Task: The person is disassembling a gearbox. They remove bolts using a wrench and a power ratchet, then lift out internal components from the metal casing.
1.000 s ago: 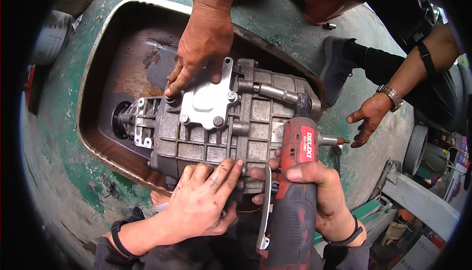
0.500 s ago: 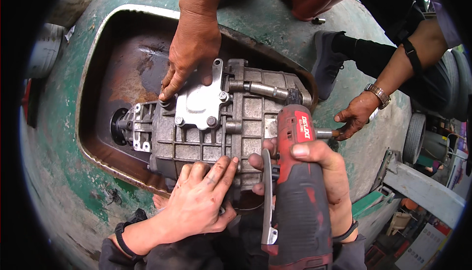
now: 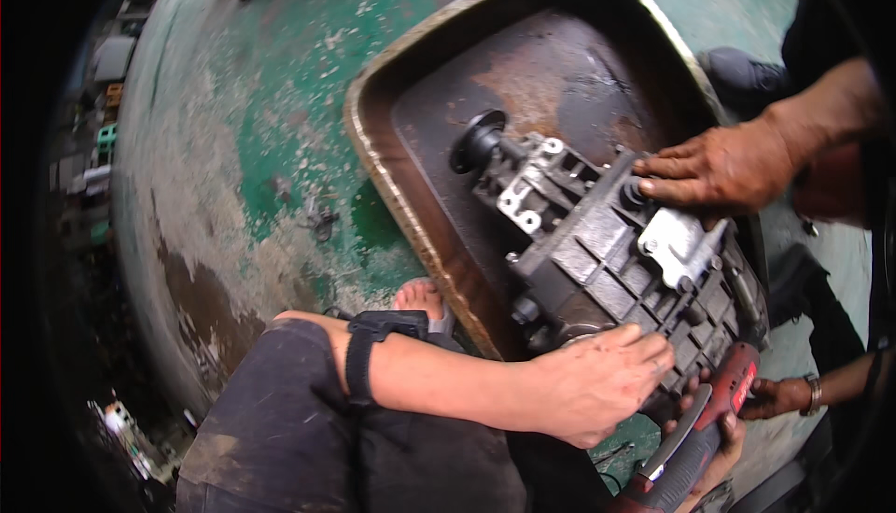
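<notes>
A grey metal gearbox lies in a large, stained drip tray. My left hand is curled over the gearbox's near side, its fingers bent against the ribbed casing. At the lower right, my right hand is wrapped round a red and black cordless ratchet wrench, whose head reaches the end of the gearbox. A bright metal cover plate is bolted on top of the casing. Another person's hand presses on the casing beside the plate, and a second hand is by the ratchet's head.
Worn green floor surrounds the tray. A bare foot shows at the tray's near edge, and a dark shoe stands beyond its far side. Some small dark debris lies on the floor to the left.
The view has swung left and turned, so gearbox and tray appear tilted and further right. My left hand remains on the casing; my right still grips the ratchet wrench.
</notes>
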`<move>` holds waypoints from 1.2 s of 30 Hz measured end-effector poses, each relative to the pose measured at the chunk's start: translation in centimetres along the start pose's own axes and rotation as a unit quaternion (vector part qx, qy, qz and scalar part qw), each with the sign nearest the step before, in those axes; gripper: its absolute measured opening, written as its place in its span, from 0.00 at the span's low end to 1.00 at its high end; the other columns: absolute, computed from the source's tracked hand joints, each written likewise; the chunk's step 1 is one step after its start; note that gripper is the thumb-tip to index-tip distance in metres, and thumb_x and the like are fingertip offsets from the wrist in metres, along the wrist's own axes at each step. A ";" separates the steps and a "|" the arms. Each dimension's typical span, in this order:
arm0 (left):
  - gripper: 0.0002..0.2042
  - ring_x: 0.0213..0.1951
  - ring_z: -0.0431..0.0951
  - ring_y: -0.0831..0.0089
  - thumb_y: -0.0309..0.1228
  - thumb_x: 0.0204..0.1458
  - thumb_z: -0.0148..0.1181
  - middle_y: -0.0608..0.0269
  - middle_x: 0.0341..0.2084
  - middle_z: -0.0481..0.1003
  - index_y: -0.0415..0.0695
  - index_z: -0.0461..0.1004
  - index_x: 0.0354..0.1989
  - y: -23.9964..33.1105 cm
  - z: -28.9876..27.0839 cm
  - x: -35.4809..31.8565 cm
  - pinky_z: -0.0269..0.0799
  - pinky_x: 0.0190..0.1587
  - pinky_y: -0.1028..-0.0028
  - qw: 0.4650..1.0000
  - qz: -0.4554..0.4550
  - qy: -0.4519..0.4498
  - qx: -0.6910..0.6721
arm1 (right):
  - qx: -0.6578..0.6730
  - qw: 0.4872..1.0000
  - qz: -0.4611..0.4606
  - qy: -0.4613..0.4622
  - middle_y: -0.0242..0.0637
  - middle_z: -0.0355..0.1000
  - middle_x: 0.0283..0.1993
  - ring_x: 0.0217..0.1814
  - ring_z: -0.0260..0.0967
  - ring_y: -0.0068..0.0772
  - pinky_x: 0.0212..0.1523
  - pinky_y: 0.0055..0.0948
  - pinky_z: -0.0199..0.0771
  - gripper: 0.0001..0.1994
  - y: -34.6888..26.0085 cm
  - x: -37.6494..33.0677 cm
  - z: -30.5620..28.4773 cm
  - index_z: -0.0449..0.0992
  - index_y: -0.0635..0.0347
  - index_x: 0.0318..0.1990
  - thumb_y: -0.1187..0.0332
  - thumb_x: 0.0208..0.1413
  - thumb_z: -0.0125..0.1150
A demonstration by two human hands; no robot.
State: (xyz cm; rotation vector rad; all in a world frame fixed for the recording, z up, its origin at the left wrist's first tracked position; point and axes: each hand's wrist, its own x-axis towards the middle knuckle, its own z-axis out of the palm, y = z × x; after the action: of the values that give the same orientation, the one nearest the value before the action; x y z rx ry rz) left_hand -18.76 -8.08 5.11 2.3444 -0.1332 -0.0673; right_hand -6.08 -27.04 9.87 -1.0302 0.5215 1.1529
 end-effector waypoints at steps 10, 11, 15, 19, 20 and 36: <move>0.29 0.58 0.63 0.48 0.44 0.30 0.64 0.38 0.50 0.69 0.28 0.75 0.36 0.3 2.2 -0.7 0.53 0.63 0.55 0.979 0.047 0.191 -0.051 | -0.322 0.912 -0.007 0.253 0.52 0.69 0.54 0.49 0.70 0.46 0.53 0.41 0.69 0.34 2.2 -2.3 2.9 0.61 0.69 0.62 0.48 0.57 0.46; 0.29 0.57 0.65 0.47 0.45 0.31 0.63 0.37 0.49 0.69 0.29 0.75 0.35 0.3 1.9 -0.9 0.54 0.62 0.54 0.963 0.045 0.264 -0.036 | -0.326 0.912 -0.005 0.249 0.52 0.69 0.54 0.49 0.70 0.46 0.53 0.41 0.69 0.34 2.4 -2.7 3.2 0.61 0.69 0.62 0.48 0.57 0.46; 0.17 0.40 0.68 0.59 0.43 0.40 0.62 0.54 0.31 0.69 0.40 0.73 0.31 -1.6 -1.0 -4.3 0.63 0.41 0.61 0.914 -0.024 0.405 -0.006 | -0.375 0.898 -0.011 0.231 0.48 0.68 0.52 0.48 0.68 0.44 0.45 0.40 0.72 0.30 2.9 -4.4 2.9 0.63 0.65 0.60 0.49 0.60 0.46; 0.09 0.24 0.71 0.67 0.34 0.44 0.65 0.62 0.19 0.71 0.43 0.76 0.29 -7.5 -3.6 -14.0 0.64 0.28 0.66 0.861 -0.236 0.443 0.084 | -0.371 0.899 -0.021 0.232 0.48 0.70 0.44 0.41 0.69 0.44 0.42 0.39 0.73 0.32 3.0 -5.0 1.0 0.63 0.67 0.58 0.46 0.58 0.48; 0.09 0.22 0.72 0.70 0.34 0.43 0.67 0.63 0.18 0.72 0.43 0.78 0.30 -8.7 -3.8 -17.0 0.66 0.27 0.68 0.838 -0.321 0.428 0.103 | -0.332 0.918 0.010 0.219 0.48 0.70 0.41 0.39 0.70 0.43 0.41 0.39 0.73 0.33 3.0 -4.9 0.7 0.62 0.68 0.58 0.45 0.57 0.49; 0.14 0.19 0.60 0.70 0.21 0.42 0.64 0.63 0.20 0.66 0.40 0.73 0.40 -6.3 -3.7 -17.2 0.56 0.24 0.71 0.948 -0.131 0.262 0.123 | -0.648 0.641 -0.380 0.162 0.36 0.74 0.23 0.24 0.73 0.24 0.27 0.24 0.71 0.06 -3.0 -2.2 -2.0 0.76 0.67 0.32 0.72 0.57 0.60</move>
State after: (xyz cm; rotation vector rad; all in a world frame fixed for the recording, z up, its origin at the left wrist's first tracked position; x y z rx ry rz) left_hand -34.99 0.92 3.34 2.5268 0.4553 0.4645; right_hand -3.77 -30.01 11.86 -2.4174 -0.6573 0.3867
